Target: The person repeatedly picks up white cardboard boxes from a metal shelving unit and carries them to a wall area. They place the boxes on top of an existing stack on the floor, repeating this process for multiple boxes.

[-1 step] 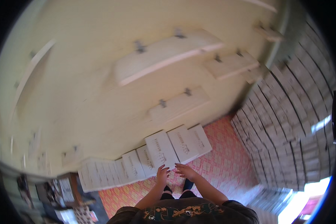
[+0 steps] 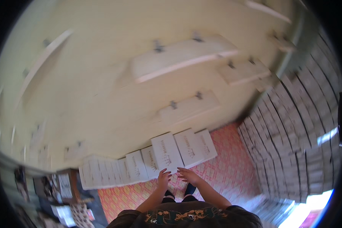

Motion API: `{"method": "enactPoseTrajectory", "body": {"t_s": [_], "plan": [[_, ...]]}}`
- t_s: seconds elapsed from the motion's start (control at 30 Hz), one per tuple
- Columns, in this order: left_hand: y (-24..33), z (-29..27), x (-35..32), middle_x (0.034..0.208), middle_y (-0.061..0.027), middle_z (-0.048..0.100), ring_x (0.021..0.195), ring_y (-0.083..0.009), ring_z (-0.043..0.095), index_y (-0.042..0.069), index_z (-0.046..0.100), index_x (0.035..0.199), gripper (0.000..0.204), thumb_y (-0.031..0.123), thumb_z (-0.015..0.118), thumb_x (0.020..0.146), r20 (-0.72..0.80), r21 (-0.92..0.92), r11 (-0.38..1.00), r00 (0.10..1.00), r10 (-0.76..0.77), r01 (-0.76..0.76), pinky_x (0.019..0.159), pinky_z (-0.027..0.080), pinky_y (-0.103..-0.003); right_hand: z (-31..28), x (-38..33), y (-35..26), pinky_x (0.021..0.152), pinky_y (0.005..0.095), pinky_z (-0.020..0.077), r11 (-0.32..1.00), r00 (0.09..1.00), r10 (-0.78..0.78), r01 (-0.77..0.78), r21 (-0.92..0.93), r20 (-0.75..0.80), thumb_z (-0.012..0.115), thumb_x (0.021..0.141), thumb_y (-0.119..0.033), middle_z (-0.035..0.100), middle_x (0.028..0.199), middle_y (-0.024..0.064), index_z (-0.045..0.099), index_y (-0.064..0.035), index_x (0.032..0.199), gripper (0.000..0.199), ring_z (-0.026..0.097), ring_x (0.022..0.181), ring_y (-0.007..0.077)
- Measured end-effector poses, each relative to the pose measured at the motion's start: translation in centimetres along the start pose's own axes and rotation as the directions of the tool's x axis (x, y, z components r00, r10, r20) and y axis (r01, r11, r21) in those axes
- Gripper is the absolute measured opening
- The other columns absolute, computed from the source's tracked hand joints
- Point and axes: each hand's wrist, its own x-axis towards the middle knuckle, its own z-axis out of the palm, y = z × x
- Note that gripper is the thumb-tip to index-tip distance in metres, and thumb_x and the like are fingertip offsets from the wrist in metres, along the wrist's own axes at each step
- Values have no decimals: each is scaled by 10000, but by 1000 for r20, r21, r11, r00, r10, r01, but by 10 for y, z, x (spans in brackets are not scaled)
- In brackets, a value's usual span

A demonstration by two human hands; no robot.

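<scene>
My left hand (image 2: 164,178) is held out in front of me with its fingers apart and nothing in them. Close beside it, my right hand (image 2: 189,175) is also empty, its fingers spread and pointing toward the left one. Beyond both hands, a tall white box (image 2: 166,151) with print on its face stands in a row against the wall. To its right is another white box (image 2: 188,147), and a third white box (image 2: 206,146) ends the row. Lower white boxes (image 2: 136,167) continue to the left. I cannot tell whether the hands touch any box.
White shelves (image 2: 186,59) jut from the cream wall (image 2: 102,79). High stacks of boxes (image 2: 292,125) line the right side. A pink patterned floor (image 2: 231,163) lies under me. At lower left is a dark table (image 2: 97,203) with papers and a brown carton (image 2: 69,186).
The view has turned slightly, so the wall shelves appear a little farther right and lower. My hands keep nearly the same pose.
</scene>
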Motion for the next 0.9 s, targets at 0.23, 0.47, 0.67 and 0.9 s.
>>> {"method": "enactPoseTrajectory", "body": {"t_s": [0.23,0.47,0.67,0.9], "plan": [[13,-154,-94,995,-104,594,865,-197,589,68,467,1139,300,128,453,845,-382,-340,908,919,104,-244,746,446,-319,147,2,-31,892,336,357,933,908,216,-84,-350,358,444,898,-270,503,1241,63,378,-118,1317,450,499,1102,202],[-33,-299,-277,968,-72,588,886,-164,580,76,480,1129,271,160,452,873,-734,-390,749,672,98,-536,751,440,-292,352,-5,35,853,315,376,775,702,401,82,-627,588,459,890,-254,522,1211,117,406,-70,1287,441,544,1041,218],[-152,-388,-442,818,-72,604,792,-142,578,34,529,1069,245,128,481,848,-946,-234,764,323,-35,-601,715,447,-267,502,-41,182,826,330,381,655,523,609,92,-750,596,429,897,-265,528,1187,142,405,-36,1269,437,557,1007,254],[-223,-461,-543,860,-65,607,779,-139,561,17,525,1058,257,144,481,839,-951,-286,688,112,-287,-667,717,438,-275,608,-88,276,861,344,368,382,377,809,243,-892,450,442,894,-283,502,1216,114,387,-35,1268,452,560,998,241]]}}
